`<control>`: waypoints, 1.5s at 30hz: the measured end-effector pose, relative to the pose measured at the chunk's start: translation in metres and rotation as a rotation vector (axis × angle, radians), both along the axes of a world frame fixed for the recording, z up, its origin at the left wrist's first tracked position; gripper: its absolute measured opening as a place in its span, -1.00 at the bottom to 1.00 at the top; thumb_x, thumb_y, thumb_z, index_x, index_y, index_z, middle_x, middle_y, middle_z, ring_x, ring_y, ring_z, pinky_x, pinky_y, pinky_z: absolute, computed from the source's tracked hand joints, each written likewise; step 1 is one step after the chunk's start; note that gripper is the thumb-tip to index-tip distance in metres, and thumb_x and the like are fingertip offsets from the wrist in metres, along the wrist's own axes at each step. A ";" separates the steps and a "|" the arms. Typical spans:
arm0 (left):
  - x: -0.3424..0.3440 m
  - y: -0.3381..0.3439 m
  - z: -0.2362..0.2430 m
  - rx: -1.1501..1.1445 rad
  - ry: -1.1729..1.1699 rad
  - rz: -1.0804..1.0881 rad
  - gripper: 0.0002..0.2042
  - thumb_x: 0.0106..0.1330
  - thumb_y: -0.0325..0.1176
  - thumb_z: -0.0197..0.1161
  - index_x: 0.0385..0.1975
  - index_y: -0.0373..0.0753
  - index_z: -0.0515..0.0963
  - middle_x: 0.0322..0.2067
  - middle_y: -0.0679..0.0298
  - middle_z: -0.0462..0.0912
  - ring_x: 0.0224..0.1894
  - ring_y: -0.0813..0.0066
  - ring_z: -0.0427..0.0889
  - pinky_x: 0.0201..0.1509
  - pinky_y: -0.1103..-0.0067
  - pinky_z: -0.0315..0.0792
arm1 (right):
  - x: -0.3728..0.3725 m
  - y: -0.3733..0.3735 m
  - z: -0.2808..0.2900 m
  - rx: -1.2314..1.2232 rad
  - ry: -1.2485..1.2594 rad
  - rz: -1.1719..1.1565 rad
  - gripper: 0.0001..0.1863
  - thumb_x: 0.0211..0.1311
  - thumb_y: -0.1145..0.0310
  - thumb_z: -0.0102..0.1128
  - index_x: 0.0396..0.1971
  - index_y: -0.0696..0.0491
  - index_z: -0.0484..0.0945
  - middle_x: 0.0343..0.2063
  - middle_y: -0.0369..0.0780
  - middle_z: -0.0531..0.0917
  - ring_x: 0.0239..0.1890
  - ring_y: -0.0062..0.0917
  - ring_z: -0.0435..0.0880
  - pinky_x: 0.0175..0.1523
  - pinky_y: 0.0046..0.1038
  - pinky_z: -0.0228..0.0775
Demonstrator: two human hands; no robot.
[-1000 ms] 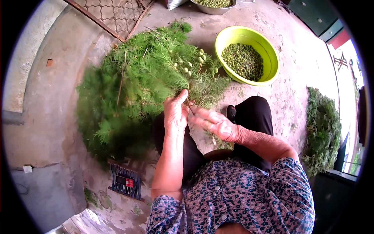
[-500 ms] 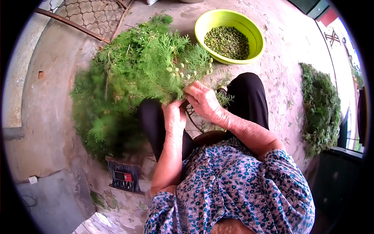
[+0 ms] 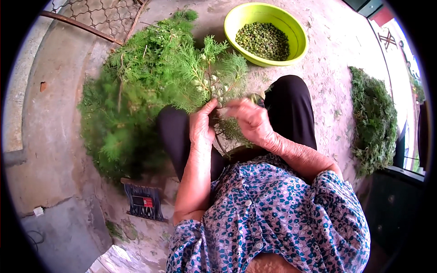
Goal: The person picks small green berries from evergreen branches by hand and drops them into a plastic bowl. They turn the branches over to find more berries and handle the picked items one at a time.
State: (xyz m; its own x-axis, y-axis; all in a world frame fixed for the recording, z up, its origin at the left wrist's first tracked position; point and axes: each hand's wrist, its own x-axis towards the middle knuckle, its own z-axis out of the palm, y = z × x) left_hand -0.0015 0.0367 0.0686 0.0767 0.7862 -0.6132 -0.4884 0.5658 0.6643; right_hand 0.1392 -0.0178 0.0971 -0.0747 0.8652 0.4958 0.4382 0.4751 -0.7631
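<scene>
Holding one green branch (image 3: 212, 83) is one left hand (image 3: 201, 126).

We hold a feathery, bright-green branch (image 3: 195, 68) in our left fingers (image 3: 208, 108), pale roundish cones (image 3: 213, 78) clustered on it, its leafy end fanning away from us.

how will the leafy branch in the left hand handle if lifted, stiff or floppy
The branch is probably light, being mostly feathery sprays. Its thin brown stem looks woody, so it may feel springy rather than limp. The small pale cones sit exposed, so might snap off.
</scene>
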 end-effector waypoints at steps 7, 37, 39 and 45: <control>0.003 -0.002 -0.010 0.271 -0.113 0.086 -0.65 -0.03 -0.60 0.30 -0.18 -0.30 0.46 -0.33 0.31 0.55 -0.36 0.52 0.50 -0.26 0.64 0.41 | -0.013 0.020 0.002 -0.371 0.243 -0.222 -0.85 0.05 0.51 0.18 -0.35 0.20 0.51 -0.53 -0.17 0.58 -0.70 -0.62 0.53 -0.58 -0.63 0.36; 0.001 -0.008 0.003 0.068 0.272 -0.074 -0.88 0.12 -0.33 0.24 -0.54 -0.22 0.52 -0.65 0.42 0.42 -0.67 0.72 0.32 -0.68 0.76 0.13 | -0.017 0.039 -0.030 -0.499 0.699 -0.137 -0.81 0.10 0.43 0.19 -0.29 0.11 0.42 -0.60 -0.38 0.45 -0.64 -0.77 0.37 -0.57 -0.71 0.25; 0.001 -0.009 0.003 0.059 0.274 -0.101 -0.87 0.11 -0.33 0.25 -0.56 -0.22 0.51 -0.68 0.42 0.40 -0.71 0.72 0.31 -0.69 0.77 0.12 | -0.016 0.044 -0.044 -0.363 0.462 -0.182 -0.84 0.11 0.46 0.18 -0.31 0.11 0.44 -0.60 -0.40 0.45 -0.66 -0.81 0.34 -0.59 -0.74 0.23; 0.003 -0.009 0.010 -0.010 0.291 -0.134 -0.84 0.12 -0.33 0.25 -0.61 -0.21 0.47 -0.70 0.42 0.37 -0.75 0.72 0.26 -0.71 0.78 0.10 | -0.015 0.044 -0.032 -0.618 0.857 -0.119 -0.90 0.20 0.40 0.06 -0.37 0.12 0.43 -0.65 -0.36 0.44 -0.76 -0.75 0.29 -0.70 -0.71 0.10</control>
State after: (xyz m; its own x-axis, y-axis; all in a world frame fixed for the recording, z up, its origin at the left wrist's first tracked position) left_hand 0.0014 0.0277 0.0787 -0.0006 0.7747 -0.6323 -0.1992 0.6196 0.7593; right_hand 0.1246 0.0257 0.0648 0.1929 0.9636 -0.1849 -0.3418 -0.1107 -0.9332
